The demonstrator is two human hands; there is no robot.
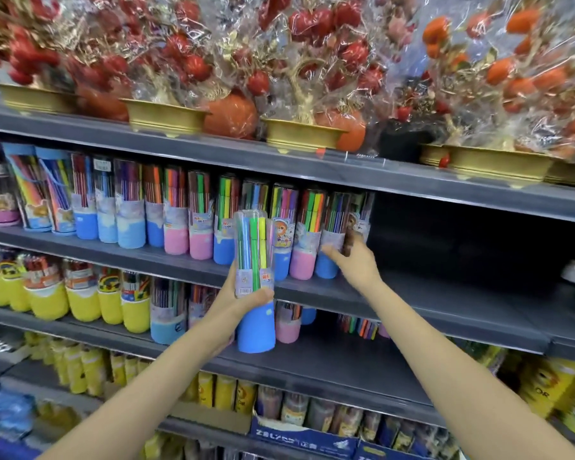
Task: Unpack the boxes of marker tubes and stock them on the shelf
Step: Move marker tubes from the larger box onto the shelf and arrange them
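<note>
Head view, what's the left hand [243, 302] doing?
— It grips a clear plastic marker tube with a blue base [255, 283], upright, in front of the dark grey metal shelf [412, 290].
— And the right hand [354, 260]?
— It reaches to the last blue-based tube in the row [332, 240], fingers touching it; whether it grips, I cannot tell. Gold-potted ornamental trees in cellophane [299, 94] stand above.

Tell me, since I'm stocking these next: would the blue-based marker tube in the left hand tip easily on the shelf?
Probably. The marker tube is tall and narrow, so a nudge could topple it. Its clear plastic looks rigid, and the left hand holds it alone, suggesting it is light.
</note>
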